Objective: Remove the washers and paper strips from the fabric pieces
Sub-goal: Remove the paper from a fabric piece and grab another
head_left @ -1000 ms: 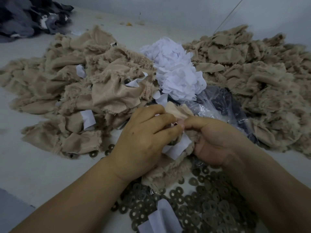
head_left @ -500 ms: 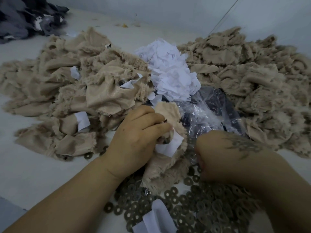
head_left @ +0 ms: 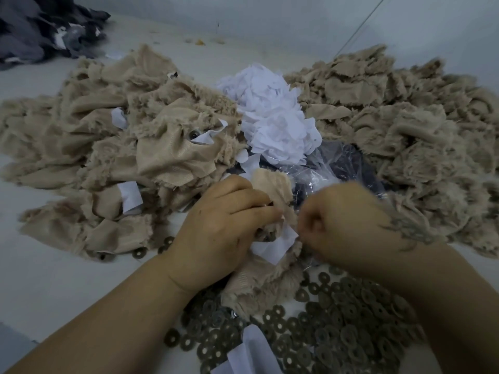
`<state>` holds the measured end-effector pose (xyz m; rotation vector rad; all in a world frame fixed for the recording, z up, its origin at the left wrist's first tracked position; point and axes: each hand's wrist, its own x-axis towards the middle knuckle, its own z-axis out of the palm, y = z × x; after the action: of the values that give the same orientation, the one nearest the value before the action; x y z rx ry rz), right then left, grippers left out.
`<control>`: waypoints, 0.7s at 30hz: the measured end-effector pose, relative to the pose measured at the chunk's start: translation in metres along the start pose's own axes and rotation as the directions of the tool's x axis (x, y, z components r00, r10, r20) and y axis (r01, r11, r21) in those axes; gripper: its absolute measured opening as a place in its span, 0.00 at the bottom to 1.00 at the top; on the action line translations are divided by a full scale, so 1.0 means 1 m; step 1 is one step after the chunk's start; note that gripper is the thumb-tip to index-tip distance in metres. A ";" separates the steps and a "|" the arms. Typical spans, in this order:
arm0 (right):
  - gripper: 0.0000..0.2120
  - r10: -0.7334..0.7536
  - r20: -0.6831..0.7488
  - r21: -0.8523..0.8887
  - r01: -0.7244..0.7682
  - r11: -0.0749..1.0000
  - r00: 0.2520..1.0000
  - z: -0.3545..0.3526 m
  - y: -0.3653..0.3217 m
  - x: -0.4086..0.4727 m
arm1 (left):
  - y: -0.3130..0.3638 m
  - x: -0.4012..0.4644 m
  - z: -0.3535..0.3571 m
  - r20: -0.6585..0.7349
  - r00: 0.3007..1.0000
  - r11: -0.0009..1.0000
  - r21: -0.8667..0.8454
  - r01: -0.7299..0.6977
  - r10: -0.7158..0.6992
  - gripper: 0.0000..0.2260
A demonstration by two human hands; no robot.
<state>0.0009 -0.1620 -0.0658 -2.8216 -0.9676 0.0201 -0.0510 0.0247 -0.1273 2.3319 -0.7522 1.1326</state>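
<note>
Tan fabric piece [head_left: 272, 190] w/ paper strip [head_left: 272, 248] gripped by left hand [head_left: 216, 233], right hand [head_left: 343, 225] fisted, blurred

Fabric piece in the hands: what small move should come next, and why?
Probably pull the white paper strip off. The left hand grips the fabric piece, the strip still sticks out of it, and the curled right hand sits right beside the strip. Then it could go on the white paper pile.

Single head-worn view, forward and down, close over the worktop [head_left: 40, 292].
</note>
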 end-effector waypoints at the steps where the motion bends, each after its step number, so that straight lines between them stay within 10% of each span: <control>1: 0.09 0.006 -0.155 0.051 0.002 0.999 0.988 -0.003 -0.001 0.003 | -0.001 -0.002 0.002 0.008 1.000 1.000 -0.010 0.018 -0.018 0.10; 4: 0.06 0.001 -0.483 0.263 0.145 0.954 0.875 0.001 -0.007 0.002 | 0.002 0.000 0.003 0.052 0.999 0.999 -0.034 0.005 -0.004 0.11; 21: 0.06 -0.005 -0.430 0.469 0.228 0.853 0.903 0.020 -0.010 0.006 | 0.003 0.000 -0.004 0.045 0.964 0.964 -0.040 0.264 -0.263 0.03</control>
<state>-0.0020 -0.1477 -0.0834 -2.1483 -0.8728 -0.2871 -0.0549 0.0246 -0.1244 2.3368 -0.4569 0.9458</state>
